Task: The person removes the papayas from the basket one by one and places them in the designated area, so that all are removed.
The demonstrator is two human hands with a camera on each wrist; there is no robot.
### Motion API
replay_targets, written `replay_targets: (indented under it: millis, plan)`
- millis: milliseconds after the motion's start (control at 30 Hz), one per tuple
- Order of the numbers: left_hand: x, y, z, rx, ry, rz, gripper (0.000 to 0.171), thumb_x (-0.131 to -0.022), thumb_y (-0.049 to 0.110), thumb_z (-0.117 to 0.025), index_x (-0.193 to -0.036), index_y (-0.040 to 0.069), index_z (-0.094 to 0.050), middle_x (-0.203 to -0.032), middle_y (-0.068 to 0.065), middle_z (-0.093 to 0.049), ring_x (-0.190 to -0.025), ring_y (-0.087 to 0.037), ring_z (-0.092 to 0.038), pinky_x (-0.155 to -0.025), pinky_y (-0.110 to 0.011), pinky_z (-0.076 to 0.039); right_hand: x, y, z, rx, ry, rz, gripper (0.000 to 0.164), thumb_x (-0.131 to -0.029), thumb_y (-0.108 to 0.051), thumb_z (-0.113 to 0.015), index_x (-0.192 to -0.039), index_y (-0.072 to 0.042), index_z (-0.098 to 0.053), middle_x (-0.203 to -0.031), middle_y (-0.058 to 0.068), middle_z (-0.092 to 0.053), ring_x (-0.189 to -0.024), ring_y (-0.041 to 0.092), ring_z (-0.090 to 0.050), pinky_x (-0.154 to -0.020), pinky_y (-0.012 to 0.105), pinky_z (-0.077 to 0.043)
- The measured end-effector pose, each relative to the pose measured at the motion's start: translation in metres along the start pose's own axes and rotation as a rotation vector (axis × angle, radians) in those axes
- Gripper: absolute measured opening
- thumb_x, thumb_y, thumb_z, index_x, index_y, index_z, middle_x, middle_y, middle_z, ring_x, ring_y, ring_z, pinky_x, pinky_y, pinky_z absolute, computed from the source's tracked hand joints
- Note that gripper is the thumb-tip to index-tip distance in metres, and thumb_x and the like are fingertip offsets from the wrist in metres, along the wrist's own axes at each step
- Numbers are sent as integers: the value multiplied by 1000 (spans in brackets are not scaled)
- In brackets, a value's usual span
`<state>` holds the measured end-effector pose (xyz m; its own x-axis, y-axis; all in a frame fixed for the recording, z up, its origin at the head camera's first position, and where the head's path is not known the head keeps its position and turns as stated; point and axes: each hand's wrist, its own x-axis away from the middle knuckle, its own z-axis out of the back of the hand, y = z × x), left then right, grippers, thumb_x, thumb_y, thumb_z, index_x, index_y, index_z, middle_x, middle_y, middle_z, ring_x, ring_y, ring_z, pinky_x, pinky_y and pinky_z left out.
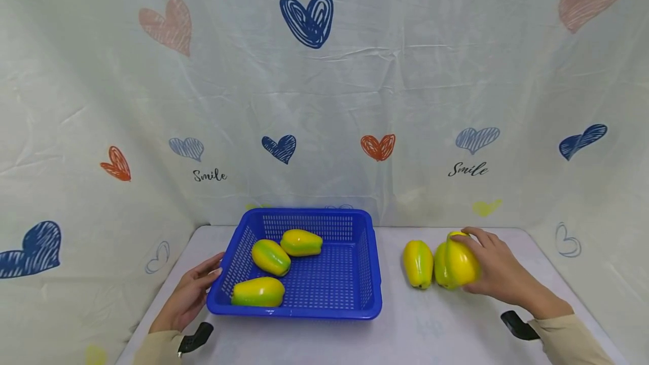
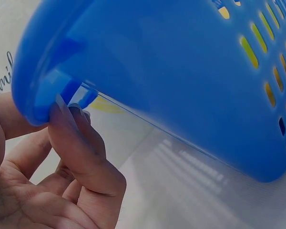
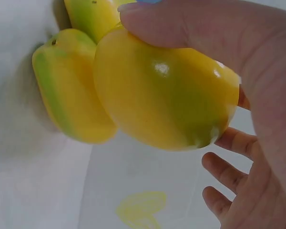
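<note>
My left hand grips the left rim of a blue plastic basket; in the left wrist view the fingers curl under that rim. Inside the basket, toward its left side, lie a papaya, a second papaya and a third papaya, all glossy yellow-green. To the right of the basket my right hand holds another papaya between thumb and fingers. Next to this one are a papaya, partly overlapped by it in the head view, and one more papaya.
The basket stands on a white-covered table. A pale curtain printed with hearts and "Smile" hangs behind and at both sides. Black straps or mounts sit at both wrists.
</note>
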<state>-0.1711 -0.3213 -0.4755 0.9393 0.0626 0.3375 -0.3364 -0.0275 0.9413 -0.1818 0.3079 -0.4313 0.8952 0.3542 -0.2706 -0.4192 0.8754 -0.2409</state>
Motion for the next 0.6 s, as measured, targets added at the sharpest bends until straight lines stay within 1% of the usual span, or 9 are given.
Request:
replay_targets:
  millis: [167,267,467,600]
  plan:
    - [0,-1,2,8,-1,1,64,-112,16,-54,-168,5,-25,-142,-4,-53,-106,-10,-64,-93,-26,-59,4,10,1,7,-26,-44,96,-55,-22,-105,-139,-11,-60,-146,24,-47,-124,52,-45,-99,80,-39]
    - [0,-1,2,14,5,0,65,-111,16,-56,-168,5,-26,-140,-3,-55,-105,-10,-65,-92,-26,-59,6,17,1,11,-30,-51,97,-55,-24,-105,-140,-10,-59,-146,26,-46,-124,54,-45,-98,80,-38]
    - [0,-1,2,18,3,4,64,-112,15,-54,-168,4,-25,-139,-1,-56,-105,-10,-65,-93,-26,-59,12,27,0,8,-9,-47,97,-56,-22,-104,-139,-7,-58,-144,26,-47,-122,53,-46,-99,78,-38]
    - [0,-1,2,22,6,2,64,-112,15,-55,-167,4,-26,-140,-2,-56,-104,-10,-66,-93,-26,-59,15,32,-1,8,-19,-70,97,-56,-23,-104,-139,-6,-57,-143,27,-47,-121,53,-46,-98,78,-38]
